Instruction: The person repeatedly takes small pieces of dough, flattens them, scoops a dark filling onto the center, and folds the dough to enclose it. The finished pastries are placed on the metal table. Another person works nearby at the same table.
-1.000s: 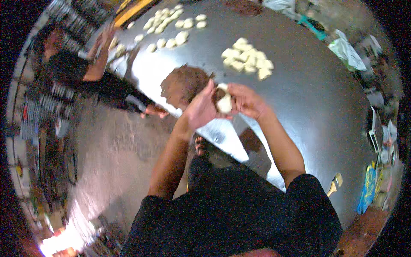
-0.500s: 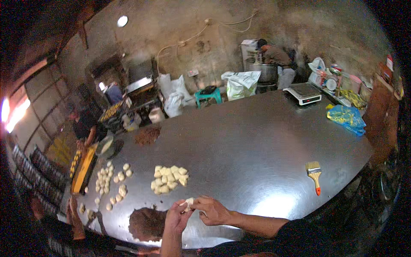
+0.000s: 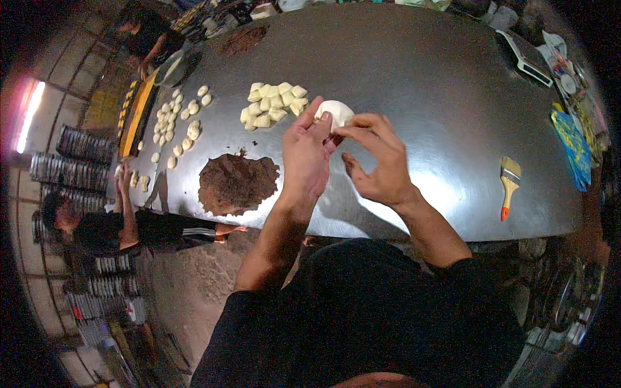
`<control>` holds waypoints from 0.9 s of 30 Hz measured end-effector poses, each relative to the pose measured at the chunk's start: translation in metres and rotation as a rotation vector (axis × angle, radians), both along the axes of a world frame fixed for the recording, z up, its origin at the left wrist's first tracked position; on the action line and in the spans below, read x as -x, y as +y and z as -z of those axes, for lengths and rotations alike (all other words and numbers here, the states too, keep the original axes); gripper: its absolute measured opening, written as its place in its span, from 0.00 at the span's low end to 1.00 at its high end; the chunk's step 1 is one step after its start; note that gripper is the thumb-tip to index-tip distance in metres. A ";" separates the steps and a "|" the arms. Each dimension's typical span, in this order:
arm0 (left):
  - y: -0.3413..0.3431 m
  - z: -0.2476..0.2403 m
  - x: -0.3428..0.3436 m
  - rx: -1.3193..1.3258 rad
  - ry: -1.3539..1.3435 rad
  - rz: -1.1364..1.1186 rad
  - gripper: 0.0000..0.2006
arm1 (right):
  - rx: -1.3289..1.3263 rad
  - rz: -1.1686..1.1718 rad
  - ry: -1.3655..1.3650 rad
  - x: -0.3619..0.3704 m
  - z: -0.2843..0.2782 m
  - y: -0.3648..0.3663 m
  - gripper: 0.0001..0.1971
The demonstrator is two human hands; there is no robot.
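Observation:
My left hand holds a flattened white piece of dough above the metal table, its thumb lying across the dough's face. My right hand is beside it, fingertips at the dough's lower right edge and thumb held apart below. Beyond my left hand lies a cluster of cut dough pieces, pale and squarish. A spread patch of dark brown crumbly or pasty stuff lies on the table to the left of my left wrist.
Rounded dough balls sit farther left on the table. A brush lies at right, near a blue plastic bag and a scale. Co-workers stand along the left side, one reaching over the table edge.
The view has tipped down toward my body. The dough now shows as a wider, flatter piece in my left hand. My right thumb has come away from it.

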State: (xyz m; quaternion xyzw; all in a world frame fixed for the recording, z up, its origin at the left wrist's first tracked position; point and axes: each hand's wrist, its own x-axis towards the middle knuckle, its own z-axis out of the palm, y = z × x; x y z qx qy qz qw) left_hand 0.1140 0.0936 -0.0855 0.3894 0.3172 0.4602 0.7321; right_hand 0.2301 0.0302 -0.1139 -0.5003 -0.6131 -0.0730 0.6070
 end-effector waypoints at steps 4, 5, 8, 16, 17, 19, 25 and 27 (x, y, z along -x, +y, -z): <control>-0.007 0.000 0.004 0.032 0.015 0.082 0.17 | 0.292 -0.043 0.224 0.000 -0.012 0.000 0.13; -0.008 0.001 0.006 0.069 0.095 0.142 0.16 | 0.356 -0.039 0.249 0.000 -0.011 0.003 0.13; -0.009 -0.002 0.021 0.141 0.018 0.188 0.14 | 0.078 -0.019 -0.048 0.007 -0.006 0.011 0.14; -0.014 -0.001 0.033 0.028 0.104 0.046 0.13 | 0.200 -0.077 0.153 0.027 -0.015 0.007 0.16; -0.014 -0.001 0.035 -0.082 0.124 0.006 0.13 | 0.230 -0.021 0.076 0.029 -0.017 0.007 0.16; -0.015 -0.001 0.042 -0.223 0.219 -0.016 0.13 | 0.036 -0.060 -0.174 0.032 -0.019 0.010 0.16; -0.024 -0.011 0.051 -0.208 0.269 -0.057 0.15 | 0.057 -0.100 0.051 0.043 -0.015 0.012 0.14; -0.026 -0.013 0.053 -0.243 0.381 -0.037 0.15 | 0.057 -0.059 -0.087 0.046 -0.016 0.010 0.13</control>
